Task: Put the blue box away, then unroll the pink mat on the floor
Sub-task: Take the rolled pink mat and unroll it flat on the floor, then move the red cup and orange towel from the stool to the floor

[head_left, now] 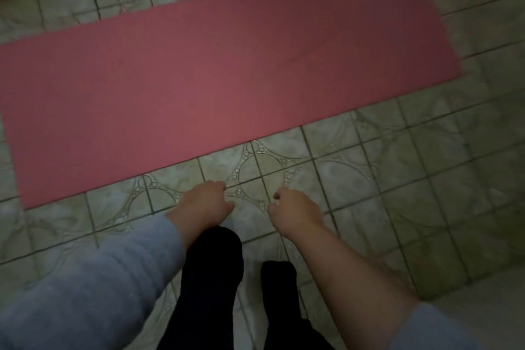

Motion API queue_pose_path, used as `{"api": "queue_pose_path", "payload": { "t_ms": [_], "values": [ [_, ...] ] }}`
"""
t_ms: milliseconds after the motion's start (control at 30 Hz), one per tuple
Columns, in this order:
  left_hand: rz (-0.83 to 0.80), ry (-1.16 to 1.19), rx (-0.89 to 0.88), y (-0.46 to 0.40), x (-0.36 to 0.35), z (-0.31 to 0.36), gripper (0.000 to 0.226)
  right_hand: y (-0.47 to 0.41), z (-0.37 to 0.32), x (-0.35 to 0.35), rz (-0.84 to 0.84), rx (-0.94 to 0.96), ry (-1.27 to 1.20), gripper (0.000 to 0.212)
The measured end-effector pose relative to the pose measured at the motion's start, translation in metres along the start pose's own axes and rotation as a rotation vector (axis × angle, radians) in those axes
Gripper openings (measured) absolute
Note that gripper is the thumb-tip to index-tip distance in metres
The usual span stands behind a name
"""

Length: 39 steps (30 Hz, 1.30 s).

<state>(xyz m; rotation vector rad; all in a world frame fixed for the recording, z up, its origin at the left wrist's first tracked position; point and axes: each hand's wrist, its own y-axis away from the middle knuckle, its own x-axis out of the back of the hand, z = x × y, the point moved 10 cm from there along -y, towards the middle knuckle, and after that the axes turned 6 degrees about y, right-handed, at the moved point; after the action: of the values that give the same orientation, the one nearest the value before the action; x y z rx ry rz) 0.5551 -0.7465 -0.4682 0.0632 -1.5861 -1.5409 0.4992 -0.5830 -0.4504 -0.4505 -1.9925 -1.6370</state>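
The pink mat (pixel 216 79) lies flat on the tiled floor (pixel 397 179), just beyond both hands. The left hand (pixel 203 204) and right hand (pixel 295 210) hang loosely curled, holding nothing.

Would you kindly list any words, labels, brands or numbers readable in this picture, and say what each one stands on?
None: no text can be read.
The flat pink mat shows plain colour, no logo or label.
The pale patterned floor tiles carry only curved ornament, no letters.
The grey sleeve and dark trousers show no print.
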Motion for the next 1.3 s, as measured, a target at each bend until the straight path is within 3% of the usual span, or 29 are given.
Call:
{"api": "queue_pose_path", "payload": {
  "t_ms": [267, 567, 1000, 1300],
  "values": [
    [-0.022, -0.092, -0.212, 0.23, 0.079, 0.07, 0.058, 0.229, 0.013, 0.096, 0.034, -0.067, -0.134, 0.048],
    [0.14, -0.186, -0.429, 0.378, 0.143, 0.114, 0.054, 0.378, 0.021, 0.149, 0.225, -0.061, -0.273, 0.059],
    [0.188, -0.158, -0.394, 0.398, 0.149, 0.167, 0.056, 0.388, 0.074, 0.182, 0.244, -0.09, -0.216, 0.064],
    [0.172, -0.13, -0.35, 0.362, 0.167, 0.191, 0.055, 0.338, 0.086, 0.261, 0.265, -0.073, -0.166, 0.064]
  ]
}}
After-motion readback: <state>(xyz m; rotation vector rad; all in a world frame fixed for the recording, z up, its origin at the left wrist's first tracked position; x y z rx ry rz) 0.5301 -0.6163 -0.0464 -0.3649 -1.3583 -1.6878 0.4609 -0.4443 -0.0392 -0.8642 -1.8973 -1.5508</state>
